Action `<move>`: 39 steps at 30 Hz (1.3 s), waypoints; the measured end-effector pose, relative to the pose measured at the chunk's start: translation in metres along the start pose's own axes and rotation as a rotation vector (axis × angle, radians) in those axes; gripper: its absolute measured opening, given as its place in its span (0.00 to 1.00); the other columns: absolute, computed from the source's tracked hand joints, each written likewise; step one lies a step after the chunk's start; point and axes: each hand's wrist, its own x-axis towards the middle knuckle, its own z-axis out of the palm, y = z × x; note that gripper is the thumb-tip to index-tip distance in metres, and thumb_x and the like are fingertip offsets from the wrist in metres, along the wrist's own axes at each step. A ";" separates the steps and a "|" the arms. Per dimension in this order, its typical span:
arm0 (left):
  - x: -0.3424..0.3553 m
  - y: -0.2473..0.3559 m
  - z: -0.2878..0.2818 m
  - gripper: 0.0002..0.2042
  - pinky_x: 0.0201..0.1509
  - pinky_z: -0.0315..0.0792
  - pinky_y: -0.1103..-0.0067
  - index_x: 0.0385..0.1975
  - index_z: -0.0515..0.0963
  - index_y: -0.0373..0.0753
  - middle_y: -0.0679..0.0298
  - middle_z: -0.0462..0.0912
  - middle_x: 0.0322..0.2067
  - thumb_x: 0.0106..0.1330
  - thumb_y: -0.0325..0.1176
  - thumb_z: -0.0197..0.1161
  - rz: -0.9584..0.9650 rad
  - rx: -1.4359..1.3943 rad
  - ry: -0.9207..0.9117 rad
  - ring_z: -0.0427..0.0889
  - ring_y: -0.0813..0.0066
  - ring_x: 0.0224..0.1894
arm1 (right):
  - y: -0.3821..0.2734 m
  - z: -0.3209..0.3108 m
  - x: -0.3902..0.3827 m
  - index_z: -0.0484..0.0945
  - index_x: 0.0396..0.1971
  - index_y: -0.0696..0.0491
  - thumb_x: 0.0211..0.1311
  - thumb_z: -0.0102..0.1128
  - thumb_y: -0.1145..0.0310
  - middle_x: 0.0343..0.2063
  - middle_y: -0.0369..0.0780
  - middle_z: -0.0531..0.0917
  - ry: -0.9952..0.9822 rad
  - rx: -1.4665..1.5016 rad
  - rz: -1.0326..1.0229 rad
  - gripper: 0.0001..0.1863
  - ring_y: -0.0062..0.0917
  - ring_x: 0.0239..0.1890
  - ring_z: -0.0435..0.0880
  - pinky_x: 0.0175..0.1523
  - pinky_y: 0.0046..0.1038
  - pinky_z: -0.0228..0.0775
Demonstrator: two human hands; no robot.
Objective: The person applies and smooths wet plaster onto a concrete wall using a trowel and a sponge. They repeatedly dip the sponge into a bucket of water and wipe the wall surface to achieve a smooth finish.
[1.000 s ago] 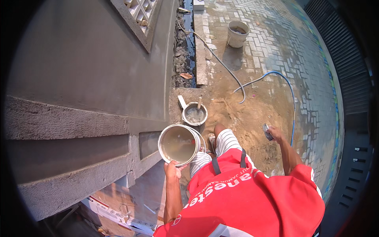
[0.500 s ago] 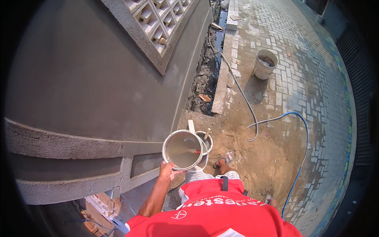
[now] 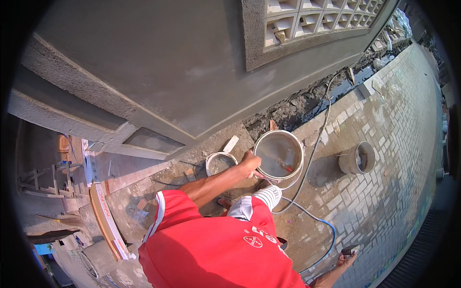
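My left hand [image 3: 249,163] grips the rim of a round white bucket [image 3: 301,154], held up off the ground. Murky greyish water [image 3: 276,156] fills much of it, with a small red item [image 3: 288,168] showing in the water. The bucket's pale handle hangs down on its near side. At the lower right my right hand [image 3: 346,260] is closed around a small dark grey block [image 3: 350,250], whose kind I cannot make out. Nearest to my left forearm, a smaller bucket [image 3: 208,168] with grey contents stands on the ground.
A grey plastered wall [image 3: 158,62] with a vent-block opening [image 3: 307,29] runs along the left. Beside it lies a muddy ditch [image 3: 288,113]. Another bucket [image 3: 346,162] stands on the paving [image 3: 384,192]. A grey-and-blue hose [image 3: 331,228] crosses the ground. Long boxes [image 3: 108,221] lie lower left.
My view has turned left. The held bucket has moved right, away from the smaller bucket, which now shows fully. My right hand has come into view with the dark block.
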 end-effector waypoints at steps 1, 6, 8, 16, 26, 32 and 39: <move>0.018 -0.008 0.019 0.25 0.28 0.81 0.48 0.56 0.63 0.34 0.47 0.73 0.47 0.53 0.18 0.47 0.004 -0.014 -0.022 0.81 0.41 0.40 | -0.029 0.011 0.020 0.72 0.46 0.47 0.54 0.57 0.46 0.31 0.39 0.78 0.001 -0.040 -0.063 0.25 0.29 0.27 0.78 0.24 0.28 0.66; 0.075 -0.016 0.120 0.28 0.25 0.82 0.51 0.60 0.61 0.35 0.44 0.70 0.53 0.55 0.19 0.47 0.139 0.010 -0.035 0.79 0.39 0.44 | -0.042 0.121 0.130 0.73 0.44 0.48 0.54 0.58 0.46 0.29 0.39 0.77 -0.090 -0.368 -0.123 0.24 0.30 0.26 0.78 0.23 0.29 0.67; 0.112 -0.039 0.148 0.30 0.27 0.84 0.54 0.63 0.57 0.33 0.42 0.67 0.57 0.56 0.21 0.48 0.098 0.019 -0.014 0.78 0.37 0.47 | -0.039 0.157 0.157 0.74 0.43 0.48 0.53 0.58 0.46 0.28 0.39 0.77 -0.157 -0.538 -0.067 0.24 0.30 0.25 0.78 0.23 0.29 0.67; 0.138 -0.038 0.296 0.32 0.19 0.83 0.63 0.66 0.57 0.40 0.43 0.72 0.54 0.57 0.21 0.48 0.041 0.137 0.093 0.83 0.43 0.37 | -0.091 0.238 0.259 0.75 0.40 0.49 0.52 0.59 0.47 0.26 0.40 0.76 -0.429 -0.931 0.008 0.22 0.31 0.23 0.77 0.21 0.31 0.68; 0.184 -0.122 0.453 0.32 0.19 0.84 0.69 0.66 0.56 0.38 0.46 0.75 0.51 0.57 0.22 0.48 0.027 0.095 0.313 0.84 0.49 0.38 | -0.169 0.290 0.572 0.78 0.36 0.50 0.51 0.60 0.49 0.23 0.41 0.75 -0.717 -1.315 -0.028 0.21 0.33 0.20 0.76 0.19 0.33 0.70; 0.193 -0.161 0.524 0.33 0.21 0.84 0.70 0.66 0.57 0.39 0.46 0.74 0.52 0.55 0.22 0.48 -0.042 -0.103 0.338 0.84 0.51 0.36 | -0.180 0.457 0.516 0.69 0.59 0.51 0.56 0.53 0.48 0.48 0.41 0.77 -1.217 -1.137 -0.144 0.33 0.29 0.41 0.77 0.29 0.29 0.73; 0.152 -0.178 0.565 0.32 0.24 0.84 0.69 0.64 0.58 0.33 0.48 0.75 0.49 0.53 0.21 0.48 -0.023 -0.203 0.407 0.83 0.54 0.37 | -0.231 0.554 0.518 0.74 0.53 0.49 0.57 0.52 0.52 0.36 0.36 0.80 -1.301 -1.135 -0.255 0.26 0.22 0.31 0.78 0.26 0.23 0.70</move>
